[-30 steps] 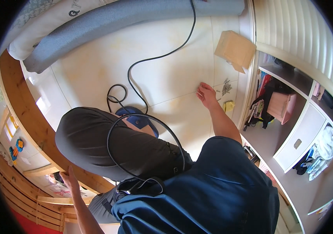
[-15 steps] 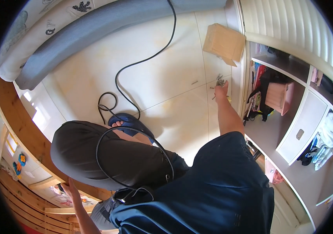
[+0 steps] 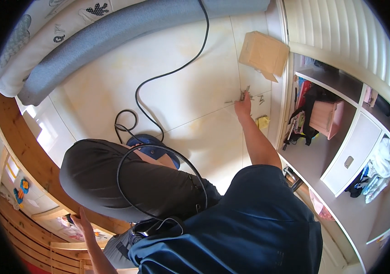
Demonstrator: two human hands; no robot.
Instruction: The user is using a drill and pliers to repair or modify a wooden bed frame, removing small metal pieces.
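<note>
Stretched out over the pale tiled floor (image 3: 195, 82), my right hand (image 3: 243, 108) has its fingers closed on a bunch of screws (image 3: 245, 93), which stick out past the fingertips. A few loose screws (image 3: 261, 99) lie on the tiles just right of it, and another (image 3: 228, 102) lies to its left. Lower left, my left hand (image 3: 83, 223) grips the edge of a wooden bed rail (image 3: 35, 164). A small black object (image 3: 70, 218) shows at its fingers; what it is I cannot make out.
An open cardboard box (image 3: 263, 54) stands beyond my right hand, beside a white cabinet (image 3: 348, 160). A yellow piece (image 3: 262, 122) lies near my forearm. A black cable (image 3: 167, 72) runs across the floor and loops over my leg. A grey padded roll (image 3: 113, 43) lies at the far left.
My right hand has moved left, with screws in its fingers, leaving a few on the tiles where it was. The yellow piece has come into sight. My left hand stays on the rail.
</note>
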